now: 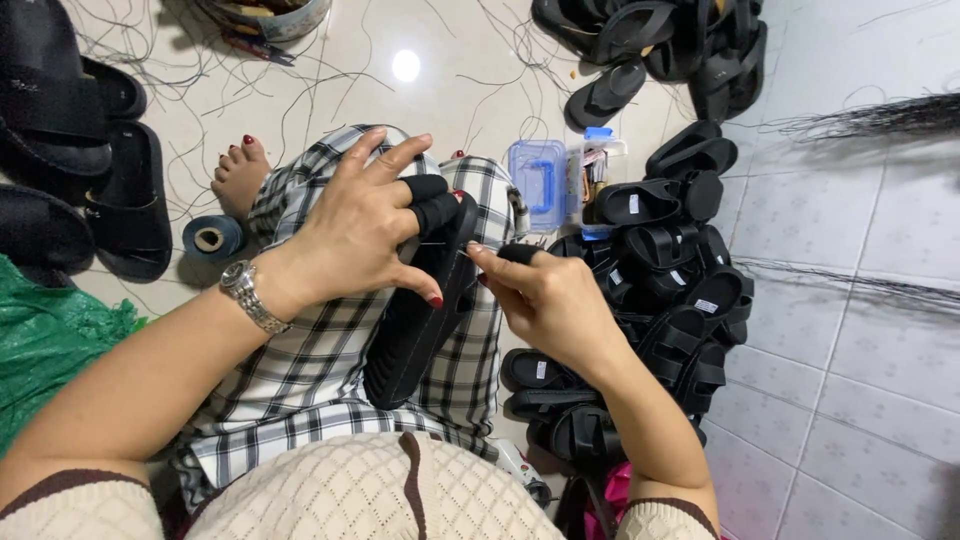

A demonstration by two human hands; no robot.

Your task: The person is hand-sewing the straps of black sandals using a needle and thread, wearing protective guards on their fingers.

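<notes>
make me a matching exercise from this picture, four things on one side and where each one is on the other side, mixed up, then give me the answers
Things:
1. black sandal
2. wristwatch
3. blue thread spool
4. clear plastic box with blue handle

Places:
A. on the tiled floor beside a bare foot
B. on the lap, gripped by the left hand
C. on the floor next to the heap of black sandals
D. around the left wrist

Pairs: 1-B, 2-D, 3-A, 4-C
</notes>
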